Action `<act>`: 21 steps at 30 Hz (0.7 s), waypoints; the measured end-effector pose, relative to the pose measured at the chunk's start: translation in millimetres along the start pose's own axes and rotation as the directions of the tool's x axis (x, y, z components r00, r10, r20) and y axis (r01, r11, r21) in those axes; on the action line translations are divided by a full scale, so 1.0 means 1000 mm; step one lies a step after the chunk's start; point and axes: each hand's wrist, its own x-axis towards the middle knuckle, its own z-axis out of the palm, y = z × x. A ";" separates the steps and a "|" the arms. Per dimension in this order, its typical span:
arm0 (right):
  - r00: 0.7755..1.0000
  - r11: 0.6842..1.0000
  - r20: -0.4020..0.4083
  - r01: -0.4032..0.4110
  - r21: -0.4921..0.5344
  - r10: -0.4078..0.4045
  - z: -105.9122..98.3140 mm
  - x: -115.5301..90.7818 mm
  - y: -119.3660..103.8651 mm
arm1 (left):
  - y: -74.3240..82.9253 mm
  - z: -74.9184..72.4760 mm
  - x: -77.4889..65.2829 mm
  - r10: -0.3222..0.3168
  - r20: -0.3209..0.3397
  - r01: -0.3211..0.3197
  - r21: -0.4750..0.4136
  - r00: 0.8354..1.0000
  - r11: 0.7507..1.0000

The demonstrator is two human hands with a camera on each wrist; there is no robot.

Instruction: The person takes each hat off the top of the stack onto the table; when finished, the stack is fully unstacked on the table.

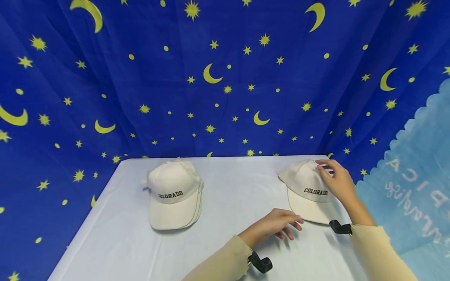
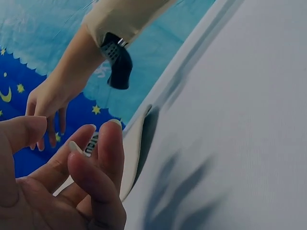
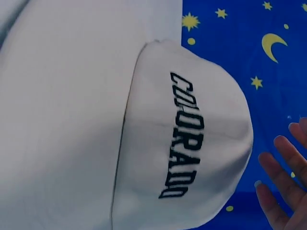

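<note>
A white baseball cap (image 1: pixel 306 181) with dark COLORADO lettering lies at the table's right, its brim toward me. My right hand (image 1: pixel 336 180) is beside the top of its crown. In the right wrist view, the fingers (image 3: pixel 280 179) are extended and apart from the cap (image 3: pixel 192 139). Near the front of the brim is my left hand (image 1: pixel 275 225), fingers loosely bent and holding nothing. The left wrist view shows those fingers (image 2: pixel 98 187) overlapping the brim (image 2: pixel 136 153); whether they touch it, I cannot tell.
Left of centre sits a stack of matching white caps (image 1: pixel 174 195), brims layered toward me. A white cloth covers the table (image 1: pixel 232 187). Behind hangs a blue curtain (image 1: pixel 239 101) with yellow moons and stars; a light-blue cloth (image 1: pixel 418 175) with lettering hangs at the right.
</note>
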 end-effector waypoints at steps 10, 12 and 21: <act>0.999 0.999 -0.011 0.037 0.035 -0.037 0.019 -0.003 -0.008 | -0.004 -0.016 -0.006 -0.010 -0.059 0.009 -0.009 0.998 1.000; 0.998 0.998 -0.015 0.054 0.039 -0.054 0.023 -0.002 -0.010 | -0.005 -0.020 -0.007 -0.009 -0.067 0.008 -0.016 0.998 1.000; 0.989 0.989 0.021 0.145 0.004 -0.145 0.031 -0.006 -0.033 | -0.005 -0.028 -0.012 0.002 -0.074 -0.004 -0.033 0.997 0.999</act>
